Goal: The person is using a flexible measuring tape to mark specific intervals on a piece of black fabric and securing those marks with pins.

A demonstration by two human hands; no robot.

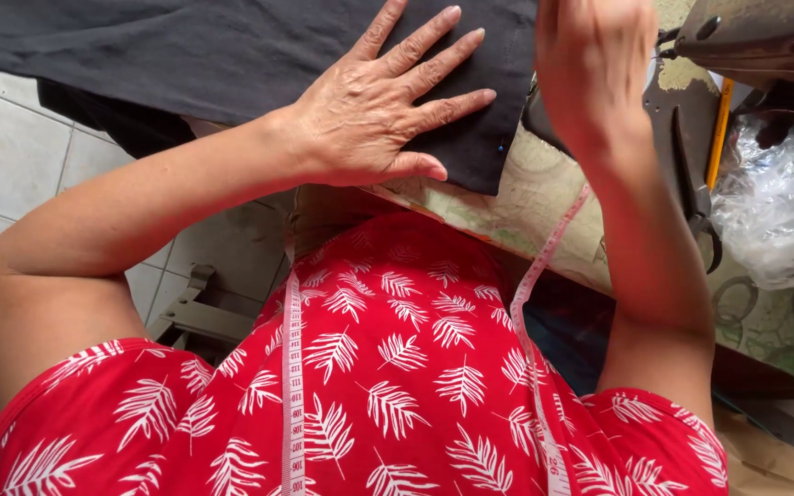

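My left hand (374, 115) lies flat, palm down with fingers spread, on a dark grey piece of fabric (232, 46) spread over the table's edge. My right hand (590, 73) is raised over the fabric's right edge, blurred, with its back toward me. Its fingers are hidden, so I cannot tell if it holds anything. A pink measuring tape (292, 367) hangs around my neck over my red leaf-patterned dress, its right end near my right forearm.
The worn patterned table top (544, 193) carries black scissors (691, 184), a yellow pencil (719, 133) and a crumpled clear plastic bag (774, 211). Part of a sewing machine (755, 37) stands at the top right. Grey floor tiles (11, 156) show at the left.
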